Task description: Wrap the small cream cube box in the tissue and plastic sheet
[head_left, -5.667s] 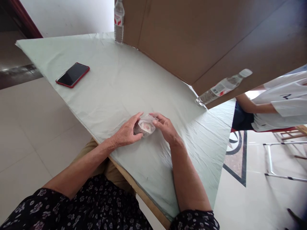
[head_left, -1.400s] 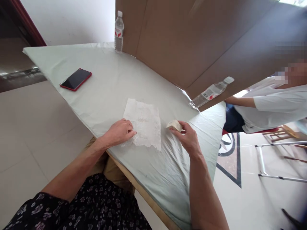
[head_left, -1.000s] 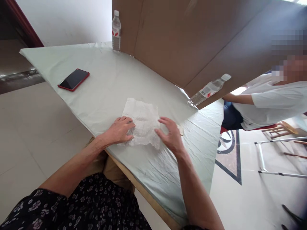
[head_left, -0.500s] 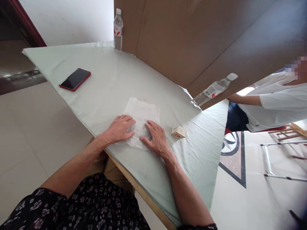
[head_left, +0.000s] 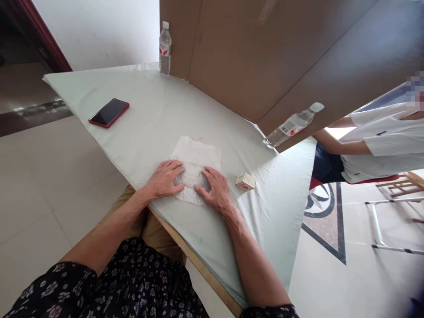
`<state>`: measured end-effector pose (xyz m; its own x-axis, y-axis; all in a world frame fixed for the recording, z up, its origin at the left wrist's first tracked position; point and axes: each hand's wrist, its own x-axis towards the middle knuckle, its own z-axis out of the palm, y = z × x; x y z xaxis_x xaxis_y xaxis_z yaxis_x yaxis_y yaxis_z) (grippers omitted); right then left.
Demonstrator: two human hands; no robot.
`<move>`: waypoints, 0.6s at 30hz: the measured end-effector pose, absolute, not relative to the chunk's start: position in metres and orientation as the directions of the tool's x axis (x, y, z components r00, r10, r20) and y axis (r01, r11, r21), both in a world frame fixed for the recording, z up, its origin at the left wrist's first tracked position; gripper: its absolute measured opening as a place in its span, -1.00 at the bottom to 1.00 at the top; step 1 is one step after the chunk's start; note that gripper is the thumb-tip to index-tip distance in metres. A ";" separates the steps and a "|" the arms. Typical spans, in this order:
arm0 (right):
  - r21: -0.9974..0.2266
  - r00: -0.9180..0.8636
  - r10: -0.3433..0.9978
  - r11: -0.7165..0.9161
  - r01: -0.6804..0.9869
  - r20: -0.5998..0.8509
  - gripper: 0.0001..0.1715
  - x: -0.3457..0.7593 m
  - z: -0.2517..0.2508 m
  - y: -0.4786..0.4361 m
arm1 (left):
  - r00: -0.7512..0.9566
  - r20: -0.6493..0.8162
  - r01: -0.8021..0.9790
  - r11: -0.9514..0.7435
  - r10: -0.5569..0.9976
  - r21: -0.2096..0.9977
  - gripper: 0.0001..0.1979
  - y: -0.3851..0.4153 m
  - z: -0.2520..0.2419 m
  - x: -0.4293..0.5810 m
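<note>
A white sheet (head_left: 198, 152), which looks like tissue paper, lies on the table, with a bumpy clear layer resembling bubble wrap (head_left: 194, 174) over its nearer part. My left hand (head_left: 165, 179) rests on the left side of this layer, fingers spread. On the right side my right hand (head_left: 214, 187) lies with fingers apart, thumb pointing to the left. Both palms face down, and a gap of bare wrap shows between them. Just right of my right hand stands a small cream box (head_left: 245, 181) with printed sides.
A red-cased phone (head_left: 109, 112) lies at the left. Brown cardboard panels (head_left: 232, 57) rise behind, with one water bottle (head_left: 164, 49) at the far corner and another bottle (head_left: 293, 127) at the right edge. Beyond the panel sits a person in a white shirt (head_left: 367, 154).
My hands stay on the wrap with hardly any movement. The view has shifted slightly, and the seated person's arms show more beyond the panel.
</note>
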<state>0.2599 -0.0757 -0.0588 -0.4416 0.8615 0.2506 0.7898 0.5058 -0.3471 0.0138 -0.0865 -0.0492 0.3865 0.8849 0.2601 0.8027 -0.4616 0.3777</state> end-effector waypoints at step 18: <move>-0.320 -0.375 0.875 0.466 0.825 0.305 -0.52 0.258 -0.065 -0.073 | 0.367 0.273 0.820 -0.448 0.889 0.357 -0.53 -0.086 -0.049 0.015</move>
